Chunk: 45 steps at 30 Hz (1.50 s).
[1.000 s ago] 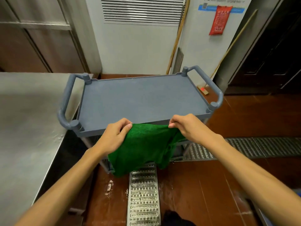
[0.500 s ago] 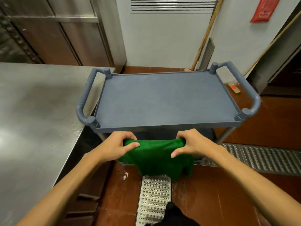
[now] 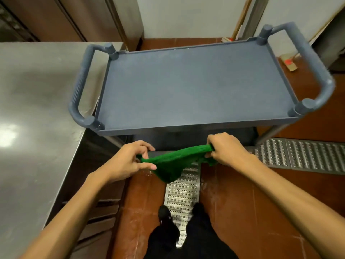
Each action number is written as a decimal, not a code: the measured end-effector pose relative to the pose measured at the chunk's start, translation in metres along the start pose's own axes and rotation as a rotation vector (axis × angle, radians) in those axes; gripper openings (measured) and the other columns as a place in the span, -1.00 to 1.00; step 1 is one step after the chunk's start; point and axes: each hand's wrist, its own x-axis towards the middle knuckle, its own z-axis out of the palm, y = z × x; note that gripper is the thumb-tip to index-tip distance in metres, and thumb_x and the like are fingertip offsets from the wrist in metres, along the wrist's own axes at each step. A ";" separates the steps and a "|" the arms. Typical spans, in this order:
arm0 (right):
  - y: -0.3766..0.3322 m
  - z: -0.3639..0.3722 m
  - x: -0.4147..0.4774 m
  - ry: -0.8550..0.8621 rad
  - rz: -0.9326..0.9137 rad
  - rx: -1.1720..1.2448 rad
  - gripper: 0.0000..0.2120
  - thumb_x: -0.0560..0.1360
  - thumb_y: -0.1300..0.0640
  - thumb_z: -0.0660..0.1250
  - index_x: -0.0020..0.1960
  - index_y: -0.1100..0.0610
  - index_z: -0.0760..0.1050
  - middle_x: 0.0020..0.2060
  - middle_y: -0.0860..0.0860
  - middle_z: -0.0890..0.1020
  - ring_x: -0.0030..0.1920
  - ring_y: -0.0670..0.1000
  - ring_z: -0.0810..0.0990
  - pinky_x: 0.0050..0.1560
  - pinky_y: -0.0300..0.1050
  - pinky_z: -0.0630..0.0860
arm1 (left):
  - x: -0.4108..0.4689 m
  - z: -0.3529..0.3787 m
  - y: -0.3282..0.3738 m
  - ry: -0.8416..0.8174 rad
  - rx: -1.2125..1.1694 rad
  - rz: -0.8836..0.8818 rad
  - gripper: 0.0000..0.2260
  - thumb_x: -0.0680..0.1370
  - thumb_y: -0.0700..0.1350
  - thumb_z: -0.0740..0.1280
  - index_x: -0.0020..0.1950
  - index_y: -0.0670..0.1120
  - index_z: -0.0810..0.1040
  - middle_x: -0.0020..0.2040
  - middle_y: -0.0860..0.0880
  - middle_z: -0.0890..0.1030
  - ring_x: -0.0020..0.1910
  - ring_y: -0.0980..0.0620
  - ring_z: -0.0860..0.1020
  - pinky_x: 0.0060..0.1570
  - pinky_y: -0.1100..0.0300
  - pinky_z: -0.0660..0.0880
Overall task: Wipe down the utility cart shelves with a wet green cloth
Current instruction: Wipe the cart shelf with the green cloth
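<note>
Bunched tighter than half a second ago, the green cloth (image 3: 173, 163) now stretches as a sagging band between two hands that sit lower in the frame, below the near edge of the utility cart (image 3: 192, 85).

A stainless steel counter (image 3: 37, 109) fills the left side, with the cart's left handle (image 3: 80, 90) just beside its edge. At lower centre-left the left hand (image 3: 127, 161) pinches the cloth's left end, fingers partly curled and the forefinger stretched out beneath it. The cloth's middle droops above the floor drain grate (image 3: 182, 195), touching neither shelf nor floor. The right hand (image 3: 225, 150) is curled firmly round the cloth's right end. A second grate (image 3: 302, 156) runs to the right edge, beneath the cart's right handle (image 3: 313, 60).
</note>
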 end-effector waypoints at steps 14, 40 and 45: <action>0.028 0.106 0.088 -0.101 0.164 0.707 -0.92 0.46 0.13 0.46 -0.08 0.05 0.58 -0.19 -0.04 0.69 -0.19 -0.09 0.64 -0.22 -0.29 0.48 | 0.083 0.091 -0.141 0.103 -0.455 -0.002 -0.63 0.25 -0.23 0.64 -0.08 -0.12 0.53 -0.33 -0.04 0.57 -0.30 0.07 0.55 -0.25 0.27 0.47; 0.052 0.274 0.286 -0.011 -0.387 0.966 -0.70 0.14 0.37 0.40 -0.12 0.29 0.62 -0.20 0.27 0.68 -0.26 0.15 0.69 -0.32 -0.08 0.62 | 0.203 0.159 -0.328 0.334 -0.446 0.034 -0.74 0.46 -0.05 0.44 0.08 -0.16 0.63 0.04 -0.24 0.68 0.03 -0.21 0.66 0.12 -0.07 0.51; 0.029 0.236 0.324 0.163 -0.368 1.136 -0.80 0.37 0.46 0.27 -0.08 0.33 0.60 -0.22 0.19 0.70 -0.29 0.09 0.68 -0.24 -0.10 0.64 | 0.245 0.106 -0.326 0.535 -0.460 0.100 -0.67 0.42 -0.11 0.49 0.11 -0.25 0.62 0.02 -0.23 0.69 -0.12 -0.07 0.68 -0.10 0.12 0.65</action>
